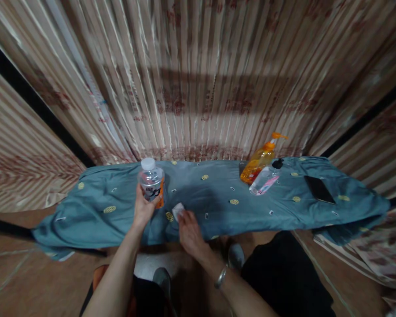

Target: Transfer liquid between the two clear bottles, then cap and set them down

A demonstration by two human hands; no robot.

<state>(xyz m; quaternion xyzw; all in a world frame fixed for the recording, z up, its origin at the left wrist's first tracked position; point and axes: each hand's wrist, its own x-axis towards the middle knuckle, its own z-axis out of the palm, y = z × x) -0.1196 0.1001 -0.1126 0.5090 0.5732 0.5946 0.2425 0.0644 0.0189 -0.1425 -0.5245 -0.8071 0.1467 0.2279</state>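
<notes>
A clear plastic bottle [152, 176] with a white cap and an orange and black label stands upright on the left part of the cloth-covered table. My left hand [143, 206] is wrapped round its lower side, the thumb on the label. Right of the bottle, my right hand [189, 226] pinches a small folded white tissue [177, 210] close above the cloth or touching it; I cannot tell which. Fingers of the right hand curl round the tissue and hide part of it.
A blue-green cloth [214, 193] with pineapple prints covers the narrow table. On the right stand an orange pump bottle [258, 164] and a clear black-topped bottle [265, 179]; a black phone-like slab [319, 189] lies beyond them. A pleated curtain [198, 88] hangs behind, with dark poles [36, 99] at the sides.
</notes>
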